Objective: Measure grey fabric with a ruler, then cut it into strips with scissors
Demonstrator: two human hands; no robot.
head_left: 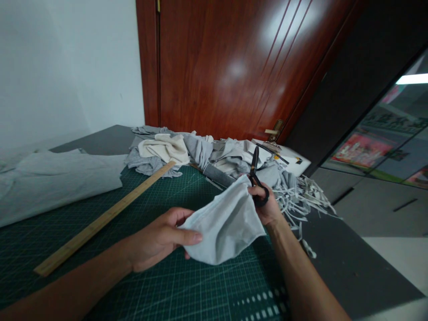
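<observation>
A piece of light grey fabric point(224, 225) hangs between both hands, above the cutting mat. My left hand point(169, 236) pinches its left edge, thumb on top and the other fingers mostly hidden beneath. My right hand point(266, 208) is closed on the black-handled scissors point(255, 166), and its fingertips also grip the fabric's upper right corner. The dark blades point up and away from me, clear of the fabric. I cannot make out whether they are fully closed.
A green gridded cutting mat point(174, 285) covers much of the dark table. On it lies a long wooden ruler point(107, 218). Folded grey fabric point(63, 178) lies left. Behind are crumpled cloth pieces point(167, 149), a white box point(296, 162) and a heap of fabric strips point(297, 196).
</observation>
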